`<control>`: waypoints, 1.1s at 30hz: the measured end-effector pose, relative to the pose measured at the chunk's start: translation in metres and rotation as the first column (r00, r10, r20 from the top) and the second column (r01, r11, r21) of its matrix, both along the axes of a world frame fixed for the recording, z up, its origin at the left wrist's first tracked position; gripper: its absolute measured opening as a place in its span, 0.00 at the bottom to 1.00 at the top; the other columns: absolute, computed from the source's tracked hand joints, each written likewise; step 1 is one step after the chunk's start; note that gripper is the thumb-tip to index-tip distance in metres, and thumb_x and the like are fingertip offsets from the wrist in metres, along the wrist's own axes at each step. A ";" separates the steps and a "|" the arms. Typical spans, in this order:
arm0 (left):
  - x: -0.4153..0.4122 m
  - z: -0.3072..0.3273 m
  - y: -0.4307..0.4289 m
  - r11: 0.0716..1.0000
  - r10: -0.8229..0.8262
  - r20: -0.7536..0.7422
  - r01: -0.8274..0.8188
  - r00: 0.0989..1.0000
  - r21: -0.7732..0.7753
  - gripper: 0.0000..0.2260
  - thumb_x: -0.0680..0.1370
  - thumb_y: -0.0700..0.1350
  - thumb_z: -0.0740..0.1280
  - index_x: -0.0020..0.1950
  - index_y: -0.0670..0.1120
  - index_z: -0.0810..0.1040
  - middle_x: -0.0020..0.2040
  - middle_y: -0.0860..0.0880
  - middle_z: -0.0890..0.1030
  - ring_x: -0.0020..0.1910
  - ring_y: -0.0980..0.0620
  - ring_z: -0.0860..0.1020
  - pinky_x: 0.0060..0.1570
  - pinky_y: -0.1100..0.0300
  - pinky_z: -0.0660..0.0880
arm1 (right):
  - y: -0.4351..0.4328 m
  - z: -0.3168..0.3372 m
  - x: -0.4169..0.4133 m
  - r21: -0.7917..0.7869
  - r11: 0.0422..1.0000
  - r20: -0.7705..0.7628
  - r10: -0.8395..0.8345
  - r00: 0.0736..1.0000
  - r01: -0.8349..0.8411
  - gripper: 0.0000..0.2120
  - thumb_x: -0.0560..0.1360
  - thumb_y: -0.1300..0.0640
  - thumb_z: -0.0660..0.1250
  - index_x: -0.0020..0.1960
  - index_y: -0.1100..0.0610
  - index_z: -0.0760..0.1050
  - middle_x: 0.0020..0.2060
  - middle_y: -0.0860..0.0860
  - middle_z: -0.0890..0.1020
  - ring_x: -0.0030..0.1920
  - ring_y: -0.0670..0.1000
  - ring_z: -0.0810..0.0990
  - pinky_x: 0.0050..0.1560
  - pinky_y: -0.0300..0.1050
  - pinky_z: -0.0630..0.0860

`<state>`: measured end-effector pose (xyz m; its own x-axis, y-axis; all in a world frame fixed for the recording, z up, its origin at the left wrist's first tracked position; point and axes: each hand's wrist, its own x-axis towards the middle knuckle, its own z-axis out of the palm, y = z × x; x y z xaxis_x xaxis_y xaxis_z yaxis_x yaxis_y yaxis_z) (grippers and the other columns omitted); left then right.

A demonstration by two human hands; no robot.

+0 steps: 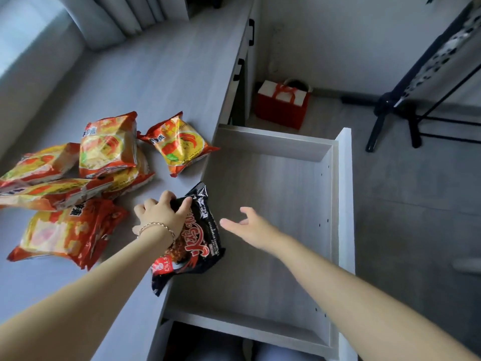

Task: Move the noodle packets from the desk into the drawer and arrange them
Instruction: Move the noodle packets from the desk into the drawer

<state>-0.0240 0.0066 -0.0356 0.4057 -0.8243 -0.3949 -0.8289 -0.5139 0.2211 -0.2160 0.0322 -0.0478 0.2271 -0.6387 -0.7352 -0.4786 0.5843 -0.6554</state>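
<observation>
My left hand (164, 213) grips the top of a black noodle packet (197, 241) that hangs over the desk's right edge, partly above the open drawer (335, 204). My right hand (247, 225) hovers over the drawer with fingers spread, just right of the black packet, holding nothing. The drawer's bottom is bare pale wood. Several orange and yellow noodle packets (106, 147) lie in a loose pile on the desk (161, 74) to the left. One orange packet (178, 144) lies apart near the desk edge. Another orange packet (70, 233) sits nearest me.
A red and white bag (282, 104) stands on the floor beyond the drawer. A black stand with legs (398, 113) occupies the floor at the right. Black handles (251, 32) mark closed drawers further along the desk front. Curtains (117, 14) hang at the back left.
</observation>
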 end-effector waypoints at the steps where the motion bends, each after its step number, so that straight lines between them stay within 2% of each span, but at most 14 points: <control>1: -0.003 0.001 0.000 1.000 0.020 -0.019 -0.020 1.000 0.014 0.20 0.74 0.63 0.57 0.57 0.51 0.71 0.59 0.39 0.71 0.63 0.41 0.60 0.59 0.43 0.64 | 0.000 0.002 0.016 0.037 0.999 0.059 0.010 0.998 -0.012 0.45 0.66 0.33 0.66 0.74 0.52 0.52 0.72 0.53 0.65 0.69 0.53 0.68 0.66 0.46 0.64; 3: -0.015 0.003 -0.001 0.998 0.030 -0.055 -0.026 0.998 0.060 0.20 0.75 0.62 0.57 0.58 0.50 0.71 0.59 0.38 0.72 0.63 0.39 0.62 0.60 0.47 0.64 | 0.003 -0.001 0.032 0.035 0.999 0.100 -0.013 0.995 0.010 0.43 0.64 0.36 0.69 0.71 0.56 0.59 0.69 0.52 0.70 0.67 0.53 0.71 0.68 0.49 0.68; 6: -0.032 0.009 -0.005 0.996 0.068 -0.197 -0.056 0.978 0.066 0.16 0.77 0.58 0.57 0.57 0.49 0.73 0.58 0.39 0.76 0.60 0.38 0.67 0.59 0.49 0.67 | 0.000 -0.009 0.024 -0.084 0.955 0.133 -0.272 0.953 0.285 0.19 0.67 0.48 0.73 0.52 0.56 0.74 0.54 0.55 0.82 0.48 0.49 0.82 0.49 0.43 0.79; 8: -0.042 0.015 -0.010 0.992 0.082 -0.424 -0.117 0.902 -0.056 0.11 0.79 0.51 0.58 0.54 0.47 0.73 0.52 0.43 0.79 0.50 0.45 0.75 0.47 0.55 0.75 | -0.004 -0.016 0.000 -0.132 0.887 0.133 -0.427 0.894 0.443 0.09 0.68 0.50 0.73 0.42 0.53 0.76 0.46 0.56 0.85 0.39 0.48 0.82 0.42 0.42 0.79; 10: -0.050 0.021 -0.014 0.975 0.037 -0.567 -0.153 0.823 -0.158 0.08 0.78 0.46 0.59 0.55 0.46 0.73 0.43 0.50 0.78 0.37 0.54 0.74 0.33 0.65 0.71 | -0.008 -0.027 -0.028 -0.175 0.829 0.046 -0.533 0.845 0.532 0.09 0.70 0.48 0.71 0.38 0.53 0.76 0.43 0.55 0.84 0.38 0.49 0.81 0.41 0.45 0.77; 11: -0.053 0.023 -0.016 0.971 0.007 -0.580 -0.143 0.814 -0.190 0.07 0.78 0.45 0.60 0.54 0.47 0.73 0.42 0.51 0.77 0.36 0.56 0.74 0.32 0.65 0.70 | -0.009 -0.036 -0.040 -0.215 0.798 -0.044 -0.584 0.811 0.563 0.10 0.70 0.47 0.70 0.38 0.54 0.76 0.43 0.56 0.84 0.39 0.50 0.80 0.42 0.45 0.76; 15: -0.051 0.016 -0.026 0.955 -0.049 -0.491 -0.103 0.870 -0.278 0.10 0.75 0.42 0.63 0.56 0.47 0.72 0.56 0.45 0.74 0.52 0.50 0.74 0.51 0.59 0.72 | -0.023 -0.079 -0.067 -0.252 0.718 -0.320 -0.694 0.645 0.649 0.20 0.71 0.45 0.69 0.46 0.64 0.76 0.49 0.62 0.82 0.48 0.61 0.79 0.49 0.52 0.74; 18: -0.039 0.010 -0.042 0.893 0.024 -0.292 -0.152 0.956 -0.423 0.21 0.71 0.44 0.67 0.63 0.45 0.68 0.64 0.41 0.68 0.63 0.43 0.65 0.62 0.53 0.64 | -0.042 -0.098 -0.069 -0.151 0.680 -0.349 -0.716 0.605 0.718 0.26 0.72 0.44 0.67 0.54 0.68 0.75 0.50 0.63 0.80 0.48 0.61 0.77 0.50 0.52 0.74; 20: -0.031 0.005 -0.061 0.876 0.065 -0.148 -0.127 0.987 -0.465 0.31 0.69 0.51 0.70 0.68 0.46 0.63 0.69 0.39 0.61 0.68 0.40 0.59 0.66 0.50 0.60 | -0.051 -0.106 -0.068 -0.105 0.689 -0.371 -0.696 0.614 0.717 0.29 0.73 0.45 0.66 0.61 0.69 0.71 0.58 0.63 0.78 0.54 0.62 0.77 0.53 0.53 0.73; 22: -0.026 -0.001 -0.083 0.917 0.052 -0.034 -0.062 0.998 -0.394 0.39 0.67 0.62 0.69 0.72 0.53 0.55 0.74 0.40 0.53 0.72 0.38 0.54 0.68 0.45 0.58 | -0.056 -0.107 -0.063 -0.113 0.745 -0.441 -0.631 0.638 0.658 0.26 0.75 0.49 0.64 0.62 0.69 0.69 0.60 0.65 0.76 0.58 0.64 0.76 0.56 0.54 0.73; 25: -0.026 -0.009 -0.110 0.971 0.047 -0.047 -0.057 0.998 -0.233 0.41 0.65 0.67 0.68 0.71 0.61 0.50 0.76 0.42 0.43 0.71 0.36 0.55 0.66 0.42 0.62 | -0.060 -0.096 -0.051 -0.230 0.799 -0.551 -0.578 0.602 0.556 0.23 0.71 0.57 0.67 0.62 0.67 0.69 0.62 0.64 0.74 0.60 0.65 0.74 0.58 0.55 0.72; 27: -0.024 -0.012 -0.117 0.970 0.074 -0.052 -0.084 0.996 -0.228 0.36 0.67 0.62 0.70 0.70 0.62 0.57 0.76 0.42 0.43 0.69 0.35 0.59 0.63 0.42 0.65 | -0.064 -0.082 -0.038 -0.318 0.814 -0.480 -0.580 0.657 0.486 0.26 0.70 0.59 0.67 0.66 0.64 0.67 0.68 0.60 0.68 0.66 0.62 0.69 0.65 0.53 0.68; 30: -0.017 -0.014 -0.111 0.946 0.010 -0.056 -0.028 0.998 -0.323 0.27 0.69 0.51 0.72 0.66 0.58 0.67 0.75 0.41 0.51 0.66 0.34 0.62 0.60 0.44 0.69 | -0.081 -0.051 -0.017 -0.347 0.795 -0.224 -0.586 0.778 0.498 0.21 0.72 0.58 0.65 0.65 0.59 0.70 0.65 0.57 0.72 0.64 0.56 0.72 0.60 0.46 0.67; 33: -0.018 -0.012 -0.086 0.901 -0.175 -0.112 0.114 0.978 -0.419 0.26 0.67 0.49 0.75 0.63 0.51 0.73 0.72 0.40 0.61 0.67 0.36 0.63 0.64 0.44 0.67 | -0.101 -0.022 0.005 -0.108 0.818 0.118 -0.554 0.824 0.566 0.21 0.74 0.51 0.65 0.65 0.56 0.70 0.62 0.54 0.76 0.61 0.52 0.75 0.63 0.47 0.71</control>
<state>-0.0418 -0.0790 -0.0475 0.2343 -0.9706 -0.0554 -0.8306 -0.2295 0.5074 -0.2114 -0.0688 -0.0699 -0.1472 -0.7626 -0.6299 -0.0397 0.6408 -0.7666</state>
